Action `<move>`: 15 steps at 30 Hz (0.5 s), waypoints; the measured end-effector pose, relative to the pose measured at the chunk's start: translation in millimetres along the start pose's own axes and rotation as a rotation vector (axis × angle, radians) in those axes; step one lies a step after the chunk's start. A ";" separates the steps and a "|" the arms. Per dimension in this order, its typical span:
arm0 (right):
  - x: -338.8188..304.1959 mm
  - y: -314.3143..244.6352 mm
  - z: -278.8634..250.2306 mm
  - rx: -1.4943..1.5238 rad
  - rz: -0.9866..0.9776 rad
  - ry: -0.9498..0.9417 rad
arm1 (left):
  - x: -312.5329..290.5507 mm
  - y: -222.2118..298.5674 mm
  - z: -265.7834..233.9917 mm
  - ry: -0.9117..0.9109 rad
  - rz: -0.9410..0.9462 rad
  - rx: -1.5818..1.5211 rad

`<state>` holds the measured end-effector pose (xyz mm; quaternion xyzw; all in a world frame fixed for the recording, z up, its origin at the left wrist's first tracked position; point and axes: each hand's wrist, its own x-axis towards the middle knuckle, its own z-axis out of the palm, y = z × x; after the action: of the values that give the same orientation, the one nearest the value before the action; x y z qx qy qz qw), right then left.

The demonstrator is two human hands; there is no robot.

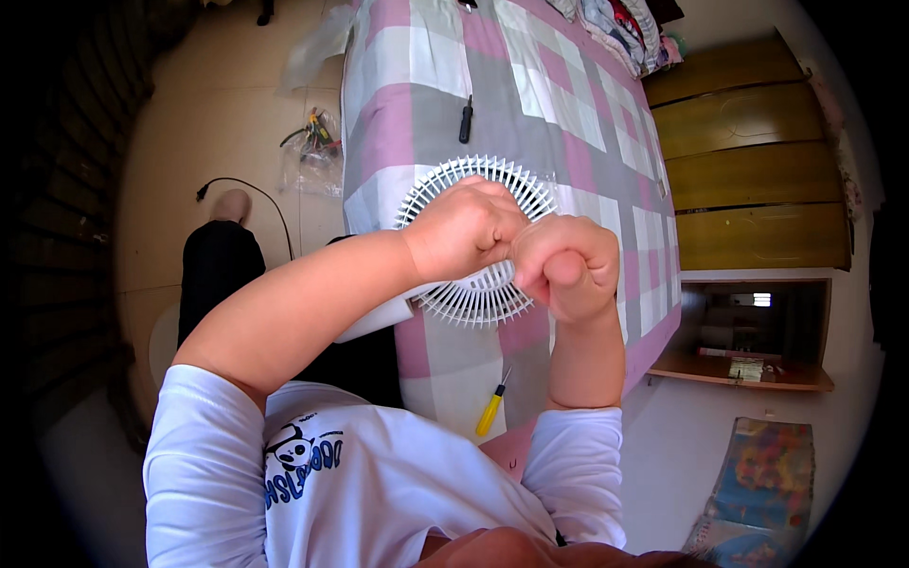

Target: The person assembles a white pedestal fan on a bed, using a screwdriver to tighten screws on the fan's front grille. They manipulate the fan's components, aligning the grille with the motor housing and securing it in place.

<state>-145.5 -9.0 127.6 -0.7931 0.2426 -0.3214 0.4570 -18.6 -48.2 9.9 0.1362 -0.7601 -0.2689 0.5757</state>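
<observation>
A white electric fan point(473, 308) with a round grille of thin radial ribs lies on the checkered bed, its pale neck pointing toward my lap. Over the grille, my left hand point(466, 227) is closed, knuckles up. My right hand point(570, 263) is closed beside it at the grille's right side, fingers curled and thumb bent. The two fists meet near the middle of the fan. Whatever they grip, if anything, is hidden by the fingers. Beyond the fan lies a black-handled screwdriver point(466, 121); on the near side is a yellow-handled screwdriver point(490, 411).
A checkered sheet point(578, 156) covers the bed. On the tiled floor at left are a clear plastic bag of tools point(317, 151) and a black power cord point(260, 187) with a plug, near my foot point(230, 206). Wooden drawers point(748, 151) stand right; clothes point(615, 33) are piled far right.
</observation>
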 end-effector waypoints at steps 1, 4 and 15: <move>-2.8 1.4 7.3 -0.045 0.006 0.122 | -1.2 -0.9 -0.6 0.005 -0.002 -0.004; -3.6 12.3 23.0 -0.178 -0.106 0.261 | -7.2 -4.6 0.0 0.030 -0.009 0.037; 2.7 23.9 43.0 -0.426 -0.211 0.720 | -1.2 -9.6 1.9 0.055 0.062 0.073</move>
<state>-114.4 2.5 91.1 -0.7276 0.3649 -0.5653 0.1338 -21.1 -55.0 3.1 0.1407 -0.7572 -0.2192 0.5990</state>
